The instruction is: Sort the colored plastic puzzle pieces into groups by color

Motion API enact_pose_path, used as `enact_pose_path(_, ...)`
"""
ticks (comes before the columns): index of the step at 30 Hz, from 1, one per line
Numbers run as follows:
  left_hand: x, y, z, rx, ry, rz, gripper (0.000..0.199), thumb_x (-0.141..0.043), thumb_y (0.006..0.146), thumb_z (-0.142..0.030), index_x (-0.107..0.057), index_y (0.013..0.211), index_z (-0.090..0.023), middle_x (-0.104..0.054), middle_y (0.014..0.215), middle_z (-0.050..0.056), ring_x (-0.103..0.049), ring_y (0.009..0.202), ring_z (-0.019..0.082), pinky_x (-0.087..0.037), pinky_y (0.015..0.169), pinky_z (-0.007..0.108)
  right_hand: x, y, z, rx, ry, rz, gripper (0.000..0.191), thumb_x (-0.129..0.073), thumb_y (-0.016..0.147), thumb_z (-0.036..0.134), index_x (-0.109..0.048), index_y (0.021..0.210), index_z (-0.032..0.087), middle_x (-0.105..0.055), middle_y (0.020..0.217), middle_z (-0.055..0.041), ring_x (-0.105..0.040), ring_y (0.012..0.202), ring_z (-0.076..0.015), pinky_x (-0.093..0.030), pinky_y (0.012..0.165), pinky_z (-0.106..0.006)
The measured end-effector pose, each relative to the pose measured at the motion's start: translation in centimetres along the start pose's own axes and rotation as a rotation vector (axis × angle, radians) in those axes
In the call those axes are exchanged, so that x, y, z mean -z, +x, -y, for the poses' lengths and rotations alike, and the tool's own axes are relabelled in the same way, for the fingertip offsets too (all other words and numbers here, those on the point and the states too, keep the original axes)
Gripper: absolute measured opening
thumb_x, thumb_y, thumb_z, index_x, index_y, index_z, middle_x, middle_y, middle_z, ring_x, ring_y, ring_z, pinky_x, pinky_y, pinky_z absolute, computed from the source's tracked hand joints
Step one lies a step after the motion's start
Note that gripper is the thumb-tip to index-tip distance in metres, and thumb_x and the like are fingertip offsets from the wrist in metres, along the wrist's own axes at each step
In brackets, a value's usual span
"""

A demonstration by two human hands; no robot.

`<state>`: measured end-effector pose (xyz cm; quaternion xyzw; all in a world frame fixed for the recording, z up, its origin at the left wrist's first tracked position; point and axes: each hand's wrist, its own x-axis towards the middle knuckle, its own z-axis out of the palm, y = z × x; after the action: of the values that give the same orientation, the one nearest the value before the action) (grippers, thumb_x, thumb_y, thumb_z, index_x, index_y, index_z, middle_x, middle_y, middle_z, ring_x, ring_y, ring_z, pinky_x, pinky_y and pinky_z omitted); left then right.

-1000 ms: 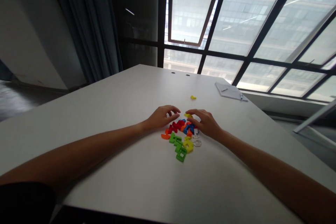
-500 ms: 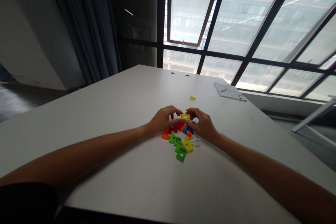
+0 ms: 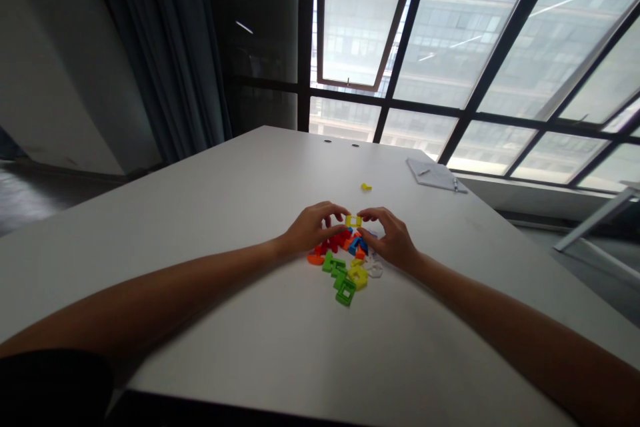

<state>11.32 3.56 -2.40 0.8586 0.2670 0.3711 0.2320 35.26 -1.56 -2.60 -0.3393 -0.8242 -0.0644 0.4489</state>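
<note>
A small yellow plastic frame-shaped piece with a square hole is held up between both hands, over a pile of coloured plastic pieces. My left hand grips its left end between thumb and fingertips. At its right end are the fingertips of my right hand, the thumb lower and apart from the index finger. Under the hands lie red pieces, a blue piece and orange pieces. Nearer to me are green pieces, a yellow piece with a hole and white pieces.
A loose yellow piece lies beyond the hands on the white table. At the far right of the table is a pale sheet or pad with two pens. Windows stand behind, with a dark curtain at left.
The right hand has drawn slightly right and its thumb and index finger have parted more. The yellow piece has turned a little, its hole showing wider. The pile looks the same.
</note>
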Motion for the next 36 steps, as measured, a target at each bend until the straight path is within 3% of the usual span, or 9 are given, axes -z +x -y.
enact_pose_path(4, -0.1, 0.1, 0.0, 0.07, 0.007, -0.037, 0.04, -0.064, 0.094, -0.045, -0.064, 0.13, -0.026, -0.07, 0.105, 0.002, -0.064, 0.074, 0.014, -0.051, 0.068, 0.025, 0.3, 0.2, -1.2, -0.057, -0.015, -0.021, 0.021, -0.066, 0.094, 0.028, -0.062, 0.113, 0.023, -0.071, 0.1, -0.0059, -0.068, 0.086, -0.0214, -0.056, 0.081, -0.036)
enact_pose_path(7, -0.2, 0.4, 0.3, 0.145, 0.027, -0.081, 0.038, -0.061, 0.094, -0.041, -0.063, 0.129, -0.025, -0.071, 0.101, 0.002, -0.064, 0.073, 0.014, -0.052, 0.068, 0.026, 0.7, 0.2, -4.1, -0.173, -0.075, -0.012, 0.022, -0.066, 0.092, 0.029, -0.062, 0.112, 0.023, -0.072, 0.105, -0.006, -0.068, 0.084, -0.0209, -0.056, 0.081, -0.036)
enact_pose_path(13, -0.3, 0.7, 0.4, 0.188, 0.046, -0.07, 0.032, -0.058, 0.092, -0.037, -0.067, 0.119, -0.022, -0.072, 0.095, 0.002, -0.065, 0.072, 0.015, -0.051, 0.068, 0.027, 1.3, -0.2, -11.3, -0.498, -0.391, 0.28, 0.014, -0.064, 0.089, 0.024, -0.069, 0.101, 0.02, -0.075, 0.098, -0.0063, -0.069, 0.09, -0.0216, -0.051, 0.088, -0.033)
enact_pose_path(16, -0.3, 0.7, 0.3, 0.185, 0.043, -0.057, 0.03, -0.058, 0.091, -0.037, -0.069, 0.115, -0.022, -0.072, 0.094, 0.002, -0.065, 0.072, 0.015, -0.051, 0.068, 0.027, 1.2, 0.3, -13.7, -0.57, -0.443, 0.325, 0.018, -0.063, 0.09, 0.027, -0.071, 0.104, 0.02, -0.076, 0.097, -0.0071, -0.069, 0.091, -0.023, -0.05, 0.086, -0.033)
enact_pose_path(21, -0.4, 0.7, 0.4, 0.198, 0.042, -0.048, 0.028, -0.058, 0.09, -0.036, -0.072, 0.109, -0.021, -0.073, 0.092, 0.002, -0.066, 0.071, 0.015, -0.051, 0.067, 0.026, -0.1, 2.4, -16.6, -0.704, -0.54, 0.366, 0.029, -0.057, 0.094, 0.028, -0.07, 0.119, 0.019, -0.076, 0.112, -0.0108, -0.067, 0.104, -0.0262, -0.049, 0.093, -0.036)
enact_pose_path(29, -0.3, 0.8, 0.6, 0.218, 0.032, -0.042, 0.026, -0.059, 0.09, -0.035, -0.073, 0.106, -0.02, -0.073, 0.09, 0.002, -0.065, 0.072, 0.015, -0.05, 0.067, 0.026, -2.3, 4.4, -17.8, -0.743, -0.54, 0.435, 0.045, -0.048, 0.094, 0.017, -0.062, 0.137, 0.021, -0.071, 0.125, -0.0163, -0.062, 0.118, -0.0339, -0.047, 0.1, -0.049)
enact_pose_path(36, -0.2, 0.8, 0.7, 0.243, 0.021, -0.054, 0.026, -0.06, 0.089, -0.036, -0.073, 0.106, -0.021, -0.074, 0.09, 0.002, -0.065, 0.073, 0.016, -0.051, 0.07, 0.027, -2.3, 3.4, -16.3, -0.601, -0.405, 0.439, 0.057, -0.05, 0.091, 0.015, -0.05, 0.147, 0.026, -0.07, 0.131, -0.0079, -0.059, 0.123, -0.0323, -0.043, 0.107, -0.053)
